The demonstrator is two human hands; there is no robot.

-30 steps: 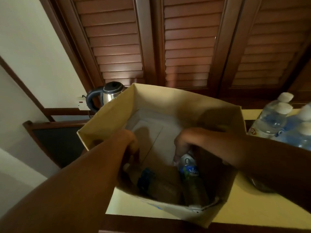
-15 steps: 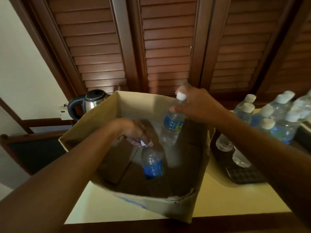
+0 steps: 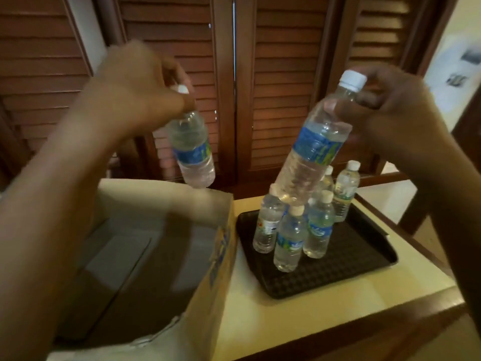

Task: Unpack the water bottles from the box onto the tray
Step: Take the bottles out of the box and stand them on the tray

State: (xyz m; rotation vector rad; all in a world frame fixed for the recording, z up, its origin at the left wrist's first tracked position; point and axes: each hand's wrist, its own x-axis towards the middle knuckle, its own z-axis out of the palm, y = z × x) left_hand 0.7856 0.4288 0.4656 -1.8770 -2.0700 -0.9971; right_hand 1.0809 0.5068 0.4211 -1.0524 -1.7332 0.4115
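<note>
My left hand (image 3: 135,92) grips a clear water bottle (image 3: 194,152) by its neck, hanging over the far edge of the open cardboard box (image 3: 218,246). In my right hand (image 3: 385,110) is a second water bottle (image 3: 312,149), held near its cap and tilted above the black tray (image 3: 351,261). Several capped bottles (image 3: 289,238) stand upright in a cluster on the tray's far half. The box's visible inside shows only its bare floor flaps.
Box and tray sit side by side on a cream tabletop (image 3: 260,319) with a dark wooden rim (image 3: 377,332). Brown louvred shutters (image 3: 281,87) stand close behind. The tray's near half is bare.
Both hands have lifted their bottles up out of the box. The right one has swung rightward over the tray; the left one now hangs above the box's far edge.
</note>
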